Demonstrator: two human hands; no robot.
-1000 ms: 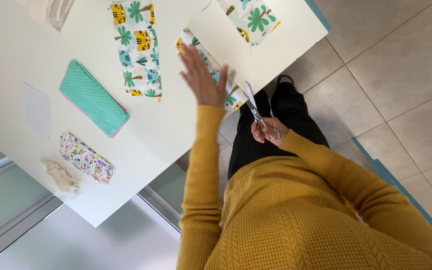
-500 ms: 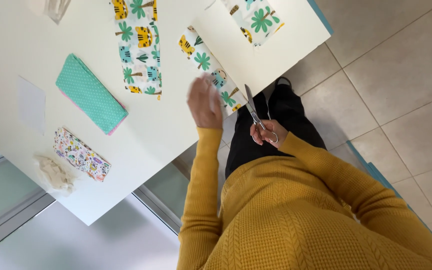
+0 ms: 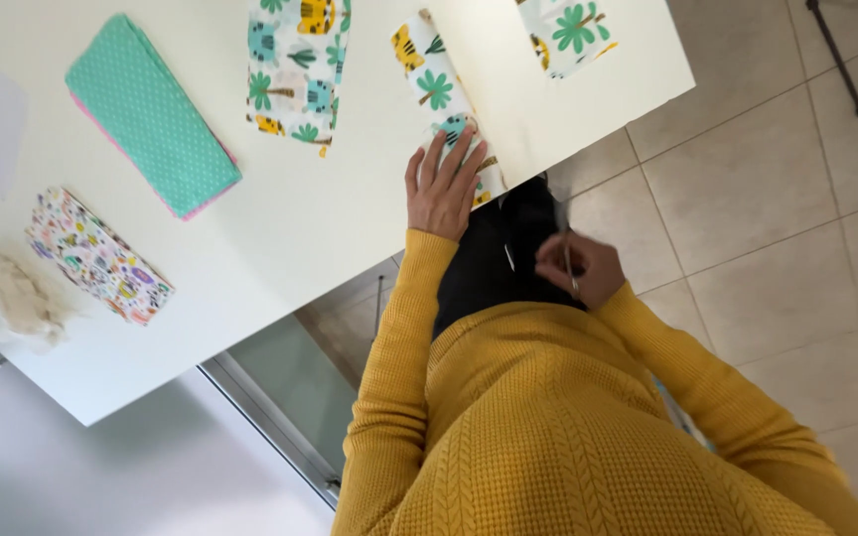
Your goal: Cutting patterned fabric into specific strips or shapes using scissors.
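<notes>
My left hand (image 3: pixel 444 184) lies flat, fingers spread, on the near end of a strip of animal-and-palm print fabric (image 3: pixel 432 74) at the edge of the white table (image 3: pixel 280 233). A white sheet (image 3: pixel 538 119) covers the strip's right side. My right hand (image 3: pixel 580 268) is down by my lap, off the table, closed around scissors (image 3: pixel 568 260); only a thin metal part shows, blurred. Both sleeves are mustard knit.
On the table lie another piece of the same print (image 3: pixel 298 60), a folded teal dotted cloth (image 3: pixel 151 114), a small floral piece (image 3: pixel 96 258), a cream tuft of stuffing (image 3: pixel 17 293) and a palm-print scrap (image 3: pixel 568 30). Tiled floor is at right.
My left hand came down from a raised pose and settled flat on the printed strip. My right hand with the scissors dropped lower toward my lap. The view shifted closer.
</notes>
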